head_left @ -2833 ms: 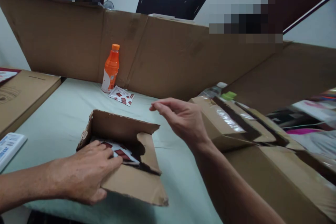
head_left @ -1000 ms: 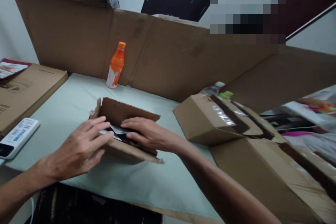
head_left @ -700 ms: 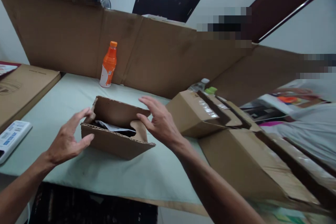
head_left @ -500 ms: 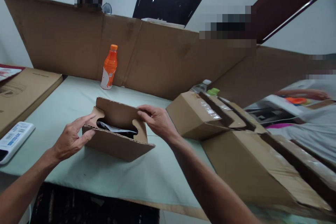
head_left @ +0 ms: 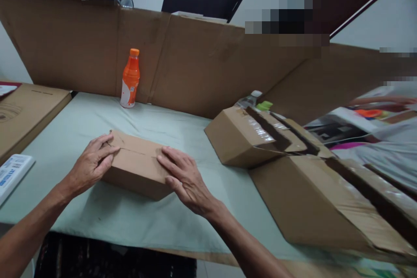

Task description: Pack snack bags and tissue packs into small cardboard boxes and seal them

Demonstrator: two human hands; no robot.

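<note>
A small brown cardboard box rests on the pale green cloth, its top flaps folded down so that they meet along a middle seam. My left hand lies over the box's left end, fingers on the flaps and thumb at the front edge. On the right end of the top, my right hand presses with its fingers stretched and slightly spread. Neither hand grips anything. What is inside the box is hidden by the flaps.
An orange drink bottle stands by the tall cardboard screen. Larger open cartons fill the right side. A flat carton and a white device lie left. Another person's arm shows at far right.
The box's long flaps, upright before, now lie folded down over the opening. My right hand has come down from the back flap onto the top. My left hand stays at the left end.
</note>
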